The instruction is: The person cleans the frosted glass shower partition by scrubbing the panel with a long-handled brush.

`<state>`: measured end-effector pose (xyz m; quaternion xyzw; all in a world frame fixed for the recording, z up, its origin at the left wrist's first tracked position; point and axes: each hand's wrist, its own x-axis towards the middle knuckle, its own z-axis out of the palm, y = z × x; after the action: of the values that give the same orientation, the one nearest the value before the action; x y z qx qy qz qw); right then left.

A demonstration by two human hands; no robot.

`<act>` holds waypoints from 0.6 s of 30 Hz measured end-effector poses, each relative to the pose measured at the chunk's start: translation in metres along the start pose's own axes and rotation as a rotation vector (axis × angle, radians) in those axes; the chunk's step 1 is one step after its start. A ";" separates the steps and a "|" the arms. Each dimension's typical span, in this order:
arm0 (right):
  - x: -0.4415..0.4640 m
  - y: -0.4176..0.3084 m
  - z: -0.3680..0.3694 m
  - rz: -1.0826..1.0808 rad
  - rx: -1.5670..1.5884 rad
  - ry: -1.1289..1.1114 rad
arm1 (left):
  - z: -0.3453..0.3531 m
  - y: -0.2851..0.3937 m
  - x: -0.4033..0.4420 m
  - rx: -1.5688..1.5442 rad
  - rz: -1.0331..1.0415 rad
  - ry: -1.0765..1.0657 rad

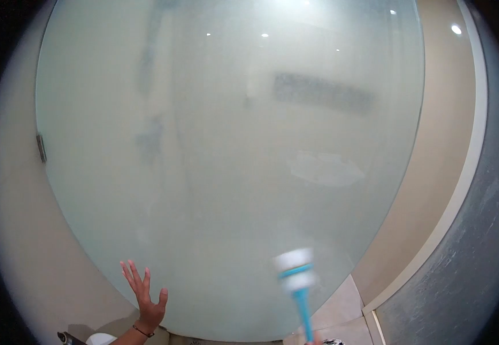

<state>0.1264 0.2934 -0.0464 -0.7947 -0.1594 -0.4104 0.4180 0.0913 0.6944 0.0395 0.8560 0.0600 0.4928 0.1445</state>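
Observation:
A large frosted glass panel point(221, 201) fills most of the head view. At the lower left, my left hand point(149, 299) is open, fingers spread, in front of the glass near its lower left edge. I cannot tell whether it touches the pane. My right hand point(317, 339) barely shows at the bottom edge, closed around the handle of a blue-and-white cleaning brush point(301, 293). The brush points upward, its white, pad-like head blurred by motion in front of the lower part of the glass. Whether the head touches the glass cannot be made out.
A metal hinge point(42, 148) sits at the panel's left edge. A pale patch point(327, 168) marks the glass. A beige wall strip point(445, 115) and a grey textured surface point(456, 276) lie to the right. A white rounded object point(101, 339) shows at the lower left.

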 end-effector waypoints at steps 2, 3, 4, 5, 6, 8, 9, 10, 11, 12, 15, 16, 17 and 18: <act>0.035 -0.028 -0.007 0.542 0.356 0.081 | -0.001 0.003 0.001 0.005 -0.014 -0.014; 0.041 -0.048 -0.004 0.785 0.557 0.125 | -0.004 0.003 0.002 0.014 -0.012 -0.024; 0.025 -0.035 0.003 0.489 0.416 0.007 | -0.004 0.001 0.002 0.018 -0.010 -0.031; 0.026 -0.039 0.008 0.192 0.273 -0.105 | -0.003 -0.001 0.001 0.032 0.003 -0.030; 0.027 -0.046 0.006 -0.027 0.190 -0.144 | -0.002 -0.003 0.001 0.043 0.013 -0.023; 0.052 -0.065 -0.002 -0.023 0.189 -0.270 | 0.000 -0.007 0.000 0.010 0.011 -0.017; 0.057 -0.059 -0.007 -0.033 0.134 -0.259 | 0.001 -0.009 -0.001 -0.019 0.011 -0.013; 0.060 -0.049 -0.008 0.047 0.126 -0.185 | 0.001 -0.008 -0.001 -0.017 0.005 -0.015; 0.061 -0.043 -0.005 0.128 0.120 -0.113 | 0.001 -0.008 0.000 -0.031 0.006 -0.019; 0.080 -0.066 -0.009 0.354 0.280 -0.141 | 0.000 -0.008 -0.001 -0.044 0.006 -0.021; 0.067 -0.073 0.001 0.032 0.135 -0.295 | 0.000 -0.011 -0.002 -0.061 0.006 -0.021; 0.069 -0.077 0.001 -0.052 0.158 -0.236 | -0.001 -0.011 -0.002 -0.055 -0.003 -0.004; 0.081 -0.088 0.006 -0.138 0.183 -0.177 | -0.002 -0.013 -0.002 -0.060 0.002 -0.018; 0.076 -0.072 -0.001 -0.137 0.130 -0.194 | -0.003 -0.012 -0.002 -0.064 0.007 -0.035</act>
<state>0.1293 0.3285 0.0521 -0.7891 -0.2794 -0.3481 0.4221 0.0881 0.7056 0.0357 0.8596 0.0386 0.4798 0.1713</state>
